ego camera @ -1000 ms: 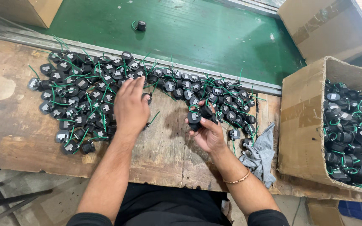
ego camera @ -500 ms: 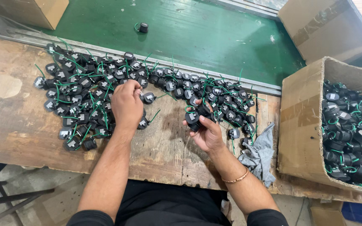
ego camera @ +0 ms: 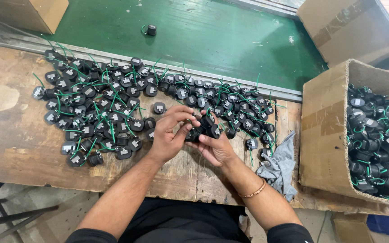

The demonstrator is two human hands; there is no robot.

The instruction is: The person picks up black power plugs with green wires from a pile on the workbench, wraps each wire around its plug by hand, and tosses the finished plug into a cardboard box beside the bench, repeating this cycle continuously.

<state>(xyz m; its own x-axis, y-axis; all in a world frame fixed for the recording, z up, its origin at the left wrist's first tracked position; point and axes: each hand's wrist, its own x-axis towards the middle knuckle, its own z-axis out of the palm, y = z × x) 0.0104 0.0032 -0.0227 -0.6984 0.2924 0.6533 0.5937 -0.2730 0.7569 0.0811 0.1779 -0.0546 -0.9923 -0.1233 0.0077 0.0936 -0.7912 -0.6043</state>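
We are gripping small black parts (ego camera: 205, 128) in both the left hand (ego camera: 169, 135) and right hand (ego camera: 214, 146), fingers closed, near the workbench (ego camera: 14, 148) front edge, probably fitting them together before setting them down.

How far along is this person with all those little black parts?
Done, it seems: a cardboard box at the right already holds many black parts. In hand: the left hand and right hand meet around a few black parts. Left: a big pile spread across the wooden bench.
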